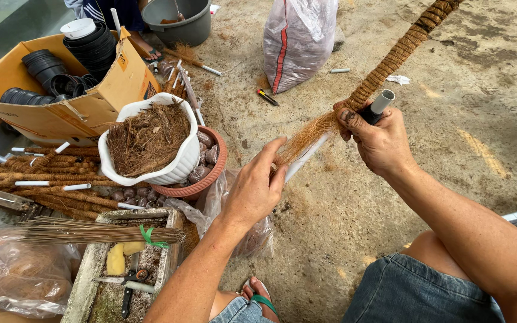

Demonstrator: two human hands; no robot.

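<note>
Item one: a white plastic pipe (304, 158), part-wrapped in brown coconut fibre (315, 128) bound with coir cord. I am holding it slanted above the concrete floor (354, 197), between my knees; the wrapped length (402, 51) is running away to the upper right and out of view.

Item two: my right hand (378, 140). Its fingers are curling shut around the pole where the wrapping ends, thumb pressing the cord down, seemingly to keep the binding from loosening. A short grey tube end (383, 100) is poking out above the fist.

Item three: my left hand (255, 185). Its fingers are lying nearly straight, tips pressing the loose fibre against the bare pipe, apparently holding it flat; they are not closing round anything.

Surroundings, left of me: a white pot of loose fibre (148, 140) sitting in a terracotta bowl (210, 170) of clay pebbles; finished fibre-wrapped sticks (61, 179) lying stacked; a cardboard box (61, 107) holding black pots; scissors (128, 279) lying in a concrete trough (88, 281). Farther off: a grey bucket (175, 21) and a tied plastic sack (297, 39).
</note>
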